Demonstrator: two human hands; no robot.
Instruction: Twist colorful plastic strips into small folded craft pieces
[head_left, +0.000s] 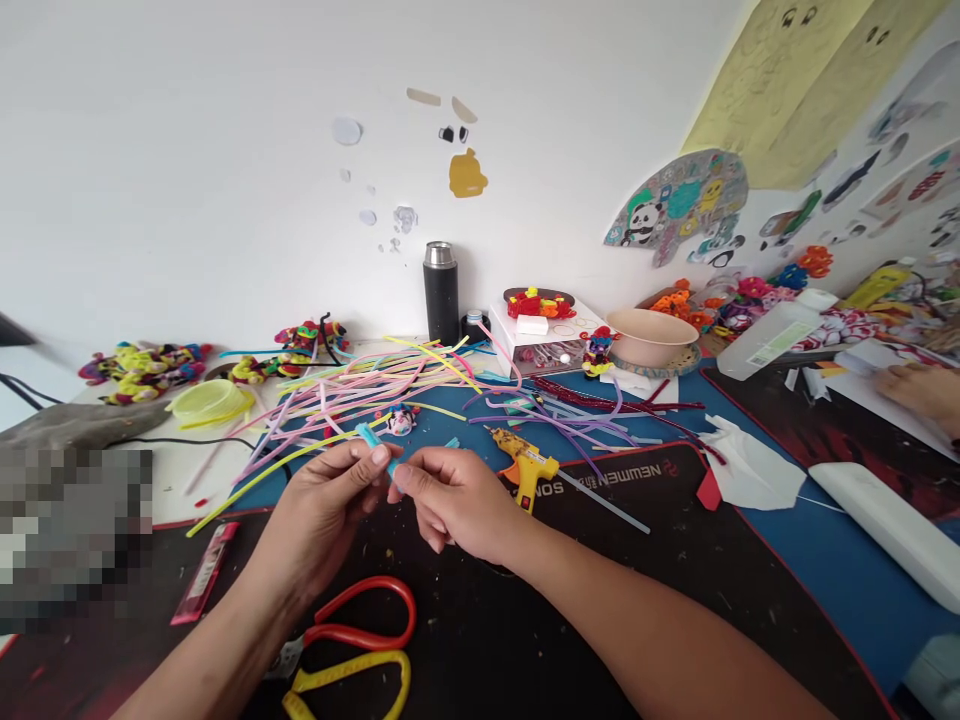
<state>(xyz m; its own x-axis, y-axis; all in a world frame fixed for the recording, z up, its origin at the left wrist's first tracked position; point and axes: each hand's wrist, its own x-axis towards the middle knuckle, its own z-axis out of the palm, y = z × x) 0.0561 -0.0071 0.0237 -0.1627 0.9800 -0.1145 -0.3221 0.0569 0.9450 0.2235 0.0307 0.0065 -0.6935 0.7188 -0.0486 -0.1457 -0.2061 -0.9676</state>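
Note:
A short light-blue piece (pixel 369 434), apparently pipe cleaner, sticks up between my hands. My left hand (pixel 341 485) pinches it between thumb and fingers. My right hand (pixel 450 495) touches my left at the fingertips and pinches the lower part of the same piece; a small blue end shows above its knuckles. Just to the right of my right hand lies a yellow glue gun (pixel 531 468). Below my hands, scissors with one red handle (pixel 409 610) and one yellow handle (pixel 401 685) rest on the black mat (pixel 495 640).
Many pastel pipe cleaners (pixel 322 400) spread behind my hands. A black bottle (pixel 442 300), a white box (pixel 510 345) and a beige bowl (pixel 651 335) stand at the back. A pink packet (pixel 206 573) lies left. Another person's hand (pixel 919 395) is at the far right.

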